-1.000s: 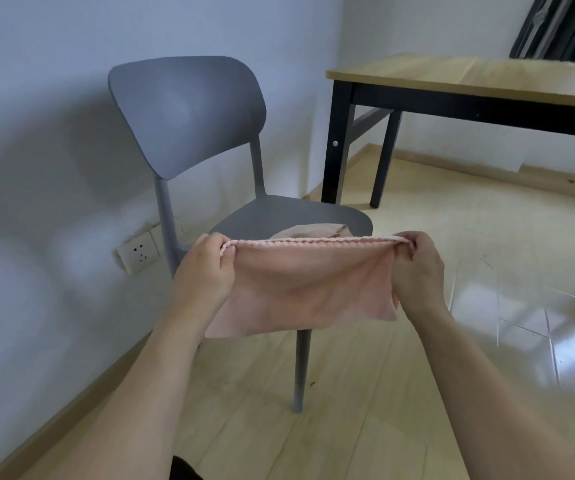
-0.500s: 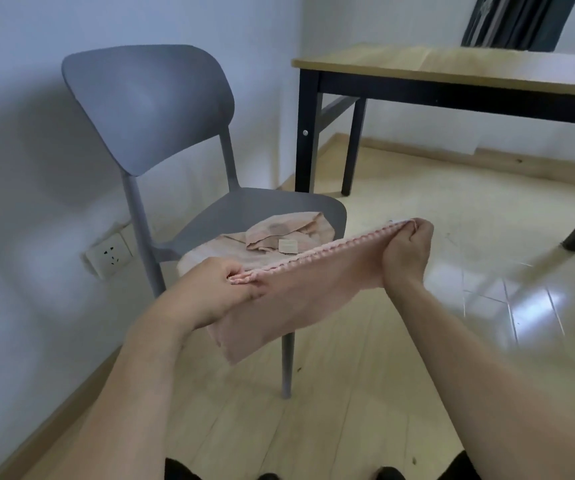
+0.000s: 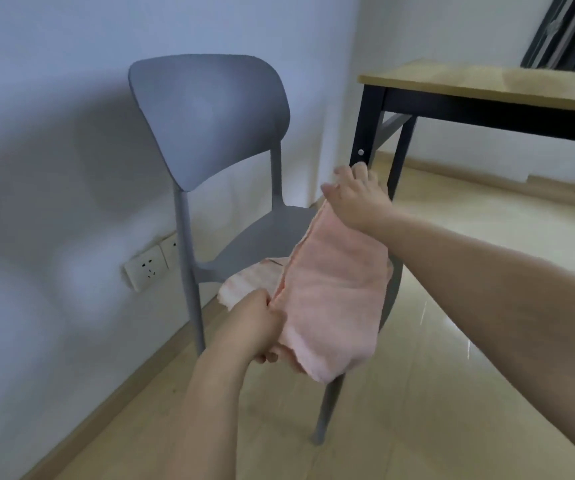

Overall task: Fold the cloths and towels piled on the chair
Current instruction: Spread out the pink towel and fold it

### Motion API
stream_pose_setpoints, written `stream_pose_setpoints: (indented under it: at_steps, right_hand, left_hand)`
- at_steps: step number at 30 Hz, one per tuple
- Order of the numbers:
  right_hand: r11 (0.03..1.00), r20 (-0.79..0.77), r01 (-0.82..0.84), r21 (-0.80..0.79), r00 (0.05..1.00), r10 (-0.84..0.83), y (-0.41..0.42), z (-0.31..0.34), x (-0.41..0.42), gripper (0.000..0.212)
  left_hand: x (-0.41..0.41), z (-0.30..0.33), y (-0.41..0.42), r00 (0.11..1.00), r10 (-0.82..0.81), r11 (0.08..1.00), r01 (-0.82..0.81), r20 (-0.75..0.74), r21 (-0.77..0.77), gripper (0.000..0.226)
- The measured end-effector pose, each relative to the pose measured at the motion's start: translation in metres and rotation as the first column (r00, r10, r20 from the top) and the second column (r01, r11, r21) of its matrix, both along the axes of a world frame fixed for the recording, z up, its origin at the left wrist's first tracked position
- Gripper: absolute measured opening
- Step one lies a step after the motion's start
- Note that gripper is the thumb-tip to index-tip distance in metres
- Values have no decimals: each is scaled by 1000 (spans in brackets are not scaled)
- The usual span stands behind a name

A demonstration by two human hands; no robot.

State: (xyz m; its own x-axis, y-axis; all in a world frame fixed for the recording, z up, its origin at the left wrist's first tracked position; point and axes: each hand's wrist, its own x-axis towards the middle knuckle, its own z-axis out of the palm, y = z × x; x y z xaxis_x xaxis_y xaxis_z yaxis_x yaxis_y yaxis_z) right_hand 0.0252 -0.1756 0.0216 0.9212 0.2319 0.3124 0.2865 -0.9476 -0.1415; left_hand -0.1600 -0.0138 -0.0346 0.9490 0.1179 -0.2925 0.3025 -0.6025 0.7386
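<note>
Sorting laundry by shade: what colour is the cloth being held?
Pale pink cloth, clearest in the head view.

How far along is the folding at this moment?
No finished fold is visible. In hand: the pink towel, stretched between the left hand and right hand above the chair. Left: at least the pale cloth lying loose on the seat.

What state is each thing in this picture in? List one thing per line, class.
Pink cloth: held up over the seat, stretched between both hands.
Left hand: grips the cloth's near end.
Right hand: holds the far end, fingers spread.
Pale cloth: lying on the seat.
Chair: upright.
</note>
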Motion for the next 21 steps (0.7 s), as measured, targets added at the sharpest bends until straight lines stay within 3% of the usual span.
stream_pose_setpoints:
  at_steps: [2,4,7,11,14,17,19,21]
  right_hand:
    - [1000,-181,3,22,984,1,8,-38,-5,43]
    - [980,-307,148,129,946,-103,-2,-68,-4,55]
    - [910,-401,381,161,868,-292,-31,-87,5,55]
    - [821,-482,541,184,777,-405,-59,-86,16,51]
    - [825,-521,525,211,774,-360,-61,-80,25,49]
    - [825,-559,470,314,794,-239,-56,-80,35,22]
    - [810,-514,469,352,820,-251,-54,-78,36,7]
    - [793,-435,468,390,853,-289,-52,-73,34,12]
  left_hand:
    - [3,-11,5,998,21,997,-17,-54,77,15]
    - [6,-15,7,995,37,997,-30,-90,76,19]
    - [12,-14,7,992,106,990,-99,-64,103,23]
    - [14,-14,6,986,167,984,-166,-17,62,27]
    - [17,-16,2,976,219,974,-220,-17,-50,27]
    - [21,-17,1,963,269,947,-268,-23,-178,22]
    - [24,-19,3,961,275,943,-274,-18,-189,20]
    - [25,-20,5,960,275,932,-280,-56,-228,16]
